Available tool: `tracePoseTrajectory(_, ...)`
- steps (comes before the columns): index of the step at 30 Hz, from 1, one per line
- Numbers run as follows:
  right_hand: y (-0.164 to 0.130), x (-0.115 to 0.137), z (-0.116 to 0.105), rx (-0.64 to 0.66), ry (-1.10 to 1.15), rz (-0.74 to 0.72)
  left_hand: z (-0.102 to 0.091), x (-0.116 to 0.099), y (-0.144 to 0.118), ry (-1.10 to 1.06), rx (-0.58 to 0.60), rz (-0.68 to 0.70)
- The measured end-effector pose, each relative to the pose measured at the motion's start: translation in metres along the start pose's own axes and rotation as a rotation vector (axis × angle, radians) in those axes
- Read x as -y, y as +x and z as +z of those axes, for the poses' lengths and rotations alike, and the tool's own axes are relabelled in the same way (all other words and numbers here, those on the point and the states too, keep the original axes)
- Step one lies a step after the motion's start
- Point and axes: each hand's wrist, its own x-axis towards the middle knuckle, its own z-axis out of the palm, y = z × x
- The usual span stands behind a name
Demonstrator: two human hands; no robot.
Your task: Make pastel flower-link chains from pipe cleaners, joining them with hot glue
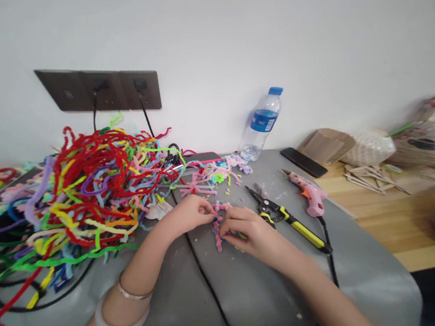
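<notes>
- Left hand (192, 214) and right hand (244, 229) both pinch a pink pipe-cleaner piece (218, 231) on the grey table (256, 294).
- Tangled colourful pipe cleaners (94, 187) lie left.
- Yellow-handled pliers (286, 217) and pink glue gun (310, 194) lie right.

The pipe cleaners (87, 193) look fuzzy, the bottle (262, 124) is clear glossy plastic, and the floor (396, 216) is smooth wood.

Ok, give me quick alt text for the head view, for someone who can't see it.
Left hand and right hand together pinch a pink pipe-cleaner piece on a grey mat. A tangled multicoloured pipe-cleaner pile lies left; pliers, pink glue gun and water bottle right.
</notes>
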Motion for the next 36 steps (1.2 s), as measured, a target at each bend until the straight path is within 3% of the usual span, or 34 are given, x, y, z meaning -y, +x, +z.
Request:
tracePoseTrajectory(17, 0.002, 0.004, 0.004, 0.023, -0.047, -0.001, 0.001, 0.002, 0.001, 0.02, -0.001, 0.001)
tracePoseTrajectory(23, -0.002, 0.006, -0.007, -0.067, -0.013, 0.035, 0.001, 0.003, 0.001, 0.02, -0.003, 0.003)
tracePoseTrajectory(36, 0.003, 0.004, 0.002, 0.02, -0.047, -0.021, 0.003, 0.008, 0.003, 0.021, 0.006, 0.02)
